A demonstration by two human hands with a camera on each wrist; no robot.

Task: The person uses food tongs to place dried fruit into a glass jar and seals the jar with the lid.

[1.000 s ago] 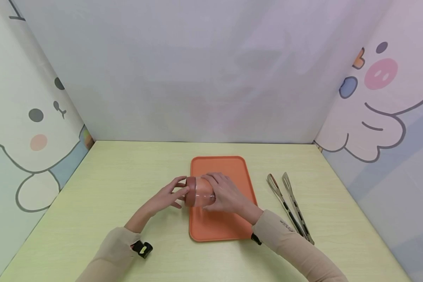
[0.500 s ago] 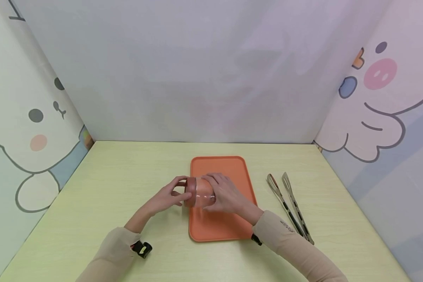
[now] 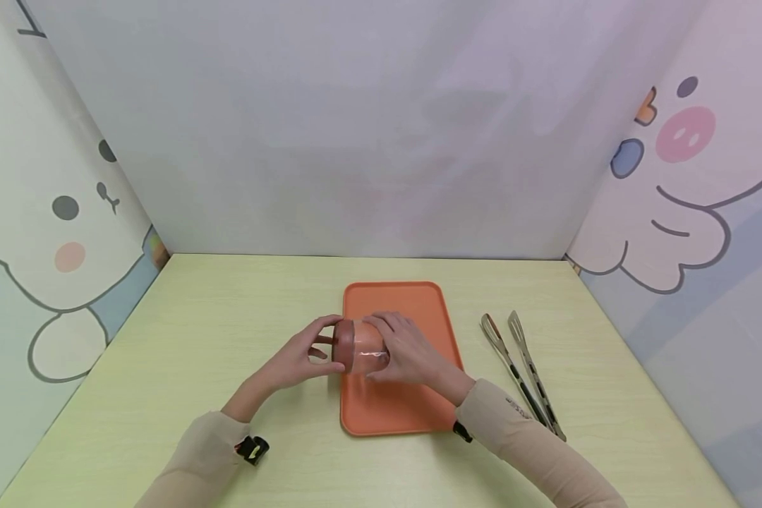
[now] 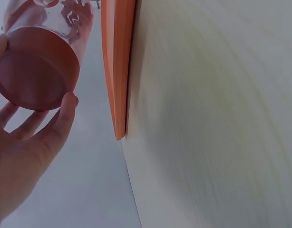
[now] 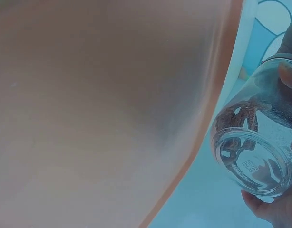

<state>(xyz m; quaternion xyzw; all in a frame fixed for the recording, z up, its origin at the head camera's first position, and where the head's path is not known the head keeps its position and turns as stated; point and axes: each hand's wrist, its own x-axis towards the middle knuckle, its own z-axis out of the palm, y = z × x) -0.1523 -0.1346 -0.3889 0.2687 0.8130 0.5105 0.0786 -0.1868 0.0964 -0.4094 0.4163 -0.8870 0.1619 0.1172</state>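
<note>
A clear jar point(image 3: 367, 346) with a reddish-brown lid point(image 3: 343, 346) is held on its side over the orange tray point(image 3: 396, 409). My right hand point(image 3: 413, 353) grips the jar's body near its base. In the right wrist view, brown pieces show through the jar wall point(image 5: 250, 161). My left hand point(image 3: 292, 361) holds the lid round its edge, thumb on the near side and fingers along the far side. The left wrist view shows the lid's flat face point(image 4: 32, 73) with fingertips at its rim; the lid is on the jar.
Metal tongs point(image 3: 532, 367) with black parts on their arms lie on the pale wooden table point(image 3: 248, 296), right of the tray. A light cloth point(image 3: 355, 141) hangs behind the table, and cartoon-printed sheets point(image 3: 692, 212) stand at both sides.
My left thumb has slid from the middle of the lid's side to its near edge, and the fingers have shifted round it. My right hand and the jar stay almost in place.
</note>
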